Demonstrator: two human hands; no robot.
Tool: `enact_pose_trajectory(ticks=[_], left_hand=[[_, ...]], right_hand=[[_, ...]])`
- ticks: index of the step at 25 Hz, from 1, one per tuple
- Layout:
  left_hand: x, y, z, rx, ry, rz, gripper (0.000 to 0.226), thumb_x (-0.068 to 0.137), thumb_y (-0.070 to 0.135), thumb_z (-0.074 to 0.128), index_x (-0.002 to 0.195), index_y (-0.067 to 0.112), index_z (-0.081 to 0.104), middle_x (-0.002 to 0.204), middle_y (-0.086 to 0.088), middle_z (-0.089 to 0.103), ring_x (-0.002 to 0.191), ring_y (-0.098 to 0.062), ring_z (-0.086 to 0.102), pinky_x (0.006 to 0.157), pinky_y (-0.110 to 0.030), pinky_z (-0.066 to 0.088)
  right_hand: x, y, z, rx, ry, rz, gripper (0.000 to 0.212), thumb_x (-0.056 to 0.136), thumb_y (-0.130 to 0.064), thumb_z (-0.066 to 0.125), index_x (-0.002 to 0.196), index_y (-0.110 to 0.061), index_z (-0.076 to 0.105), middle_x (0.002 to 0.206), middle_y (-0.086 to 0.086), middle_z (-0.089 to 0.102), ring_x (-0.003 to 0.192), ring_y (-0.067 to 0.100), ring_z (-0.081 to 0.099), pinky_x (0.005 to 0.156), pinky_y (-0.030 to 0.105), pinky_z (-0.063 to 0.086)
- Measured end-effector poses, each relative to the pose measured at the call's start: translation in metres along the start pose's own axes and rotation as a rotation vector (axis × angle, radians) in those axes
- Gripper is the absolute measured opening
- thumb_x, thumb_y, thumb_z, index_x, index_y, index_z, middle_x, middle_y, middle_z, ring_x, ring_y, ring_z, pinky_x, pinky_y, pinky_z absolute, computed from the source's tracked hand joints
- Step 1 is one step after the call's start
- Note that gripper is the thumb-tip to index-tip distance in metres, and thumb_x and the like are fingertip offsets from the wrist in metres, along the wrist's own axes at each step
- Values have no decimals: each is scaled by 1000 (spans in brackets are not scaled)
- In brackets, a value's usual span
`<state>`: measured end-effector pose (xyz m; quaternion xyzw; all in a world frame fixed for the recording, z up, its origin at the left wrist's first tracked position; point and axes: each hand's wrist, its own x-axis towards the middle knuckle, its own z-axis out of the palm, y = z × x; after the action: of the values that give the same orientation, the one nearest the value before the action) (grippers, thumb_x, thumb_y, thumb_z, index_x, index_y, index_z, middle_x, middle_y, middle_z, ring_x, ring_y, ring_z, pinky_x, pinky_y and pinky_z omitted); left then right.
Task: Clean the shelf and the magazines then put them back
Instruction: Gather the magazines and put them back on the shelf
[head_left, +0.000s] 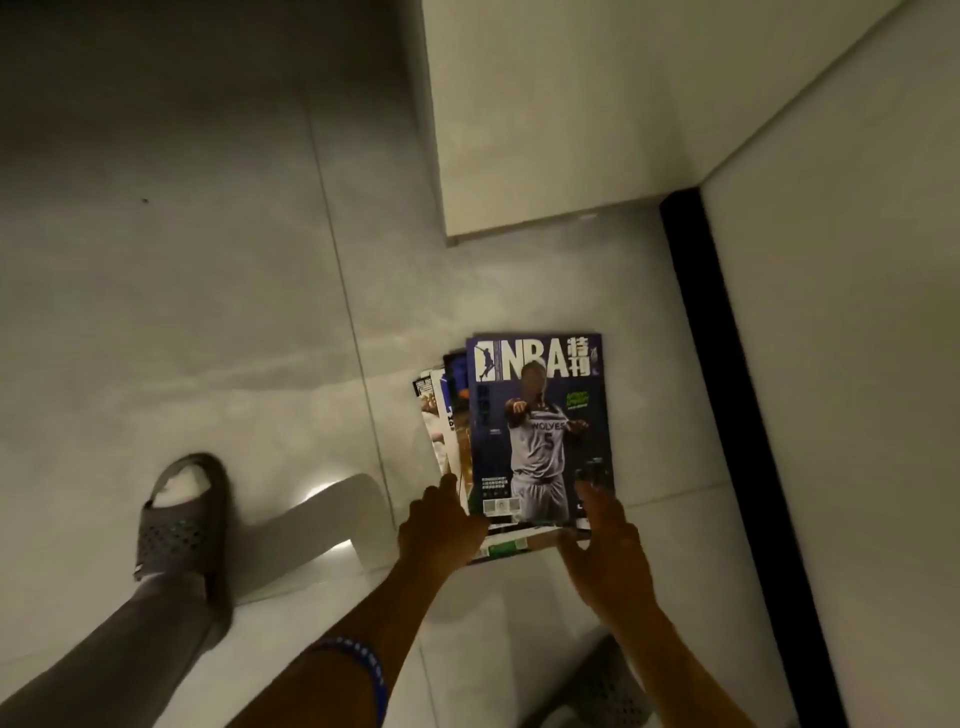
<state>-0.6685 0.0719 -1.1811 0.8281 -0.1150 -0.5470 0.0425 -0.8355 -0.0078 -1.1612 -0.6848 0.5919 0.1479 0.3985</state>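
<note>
Lower centre: both hands' fingers hold magazine stack (535, 431) by near edge on floor (208, 312); fanned lower issues may slide out.

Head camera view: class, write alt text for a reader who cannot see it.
Both hands, left hand and right hand, grasp the near edge of a fanned stack of glossy basketball magazines lying on a pale tiled floor. A grey perforated slipper stands to the left.

Magazines (540, 431) stacked on floor (208, 312), cabinet (545, 114) behind; slippered foot (179, 514) left; both hands at stack's near edge.
</note>
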Motion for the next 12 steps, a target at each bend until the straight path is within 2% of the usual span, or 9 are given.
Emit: enact_pose_trajectory(ticks=[2,4,6,8,10,12], left_hand=[[48,-14,26,3,26,-88,72,81,51,65,139,22,34,131,-5,53,117,-28,54,96,-45,49],[86,-30,45,-300,15,-158,70,74,47,73,132,21,43,124,-3,60,106,-23,62,89,-43,53],[108,-40,56,-575,1,-137,70,66,41,80,126,23,49,118,-1,65,97,-18,66,82,-38,56],[120,-45,57,-686,29,-124,63,65,37,82,121,24,55,111,0,69,93,-17,69,78,-36,57],[125,-50,54,-784,18,-129,40,76,24,79,112,23,62,103,0,72,88,-15,70,70,-28,55],[122,-50,48,-848,-44,-160,34,77,20,78,108,23,63,99,-1,72,87,-17,69,67,-27,53]], right_hand=[[48,17,31,91,-18,60,68,87,-49,62,145,-28,34,142,3,46,122,27,53,98,43,47],[87,34,53,99,57,202,84,78,-52,72,144,-25,28,143,10,42,124,36,49,98,55,46],[108,49,65,54,76,275,104,67,-67,70,146,-21,21,145,15,36,124,41,47,95,60,46],[114,63,73,144,19,231,109,58,-78,67,145,-28,23,141,8,42,118,35,53,90,54,51],[112,72,84,189,-31,218,100,60,-73,70,142,-36,28,135,-3,48,113,23,57,87,47,53],[107,71,89,198,-34,212,104,55,-76,70,142,-34,31,132,-3,52,111,22,59,88,44,53]])
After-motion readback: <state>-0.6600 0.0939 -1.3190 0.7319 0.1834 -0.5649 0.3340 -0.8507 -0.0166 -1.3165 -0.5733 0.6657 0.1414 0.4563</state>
